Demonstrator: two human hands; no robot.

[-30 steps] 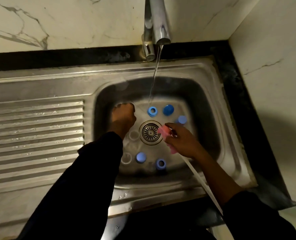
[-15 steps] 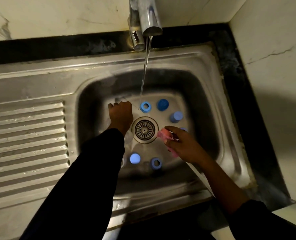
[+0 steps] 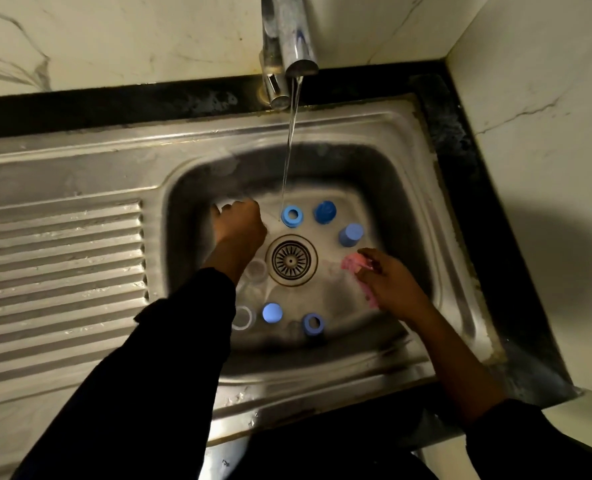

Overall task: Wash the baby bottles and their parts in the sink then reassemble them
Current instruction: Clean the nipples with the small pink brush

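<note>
In the head view, the left grip (image 3: 239, 226) is seen low in the sink (image 3: 374, 129), its fingers curled into a fist. Because of motion blur it cannot be told whether anything is held in it. The right grip (image 3: 388, 285) is pinched on a pink sponge (image 3: 352, 263), which sticks out past the fingertips toward the drain (image 3: 291, 260). The drain lies between the two grips.

Just right of the left grip a blue ring (image 3: 291, 215) is stood on the sink floor. A thin stream of water (image 3: 290, 150) from the tap (image 3: 289, 32) is landing at the ring's left edge. Further right a dark blue cap (image 3: 325, 212) is found, and just beyond the right grip's fingertips a light blue cap (image 3: 350, 234) is lying tilted.

Beside the left wrist a clear part (image 3: 256, 270) can be made out, blurred. Nearer the person, between the two forearms, a clear ring (image 3: 243, 317), a round blue cap (image 3: 272, 312) and a second blue ring (image 3: 312, 323) are set in a row. Left of the left grip the ribbed draining board (image 3: 58, 271) is seen. Both arms are covered by black sleeves (image 3: 169, 358).
</note>
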